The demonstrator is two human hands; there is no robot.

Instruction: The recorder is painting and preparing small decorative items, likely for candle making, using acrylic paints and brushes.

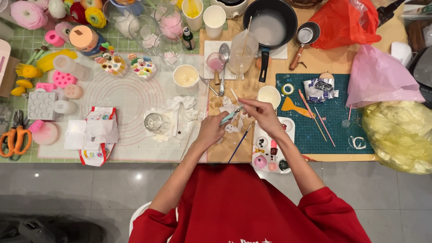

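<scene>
My left hand (211, 129) and my right hand (263, 114) meet over a wooden board (225, 150) at the table's middle. Between them lies a slim teal tool (230, 116), like a brush or craft knife; both hands grip it, the right pinching its upper tip. Crumpled white tissue (234, 127) lies under the hands. A thin blue brush (240, 143) rests on the board just below them. A white paint palette (272, 150) with coloured wells sits right of the board. Red sleeves cover my upper arms.
A small glass jar (156, 122) and crumpled tissue (182, 110) lie left on a pink-ringed mat. Orange scissors (13, 139) lie at the far left. A black pan (270, 22), cups and a green cutting mat (324, 114) stand behind and right; plastic bags (398, 130) crowd the right edge.
</scene>
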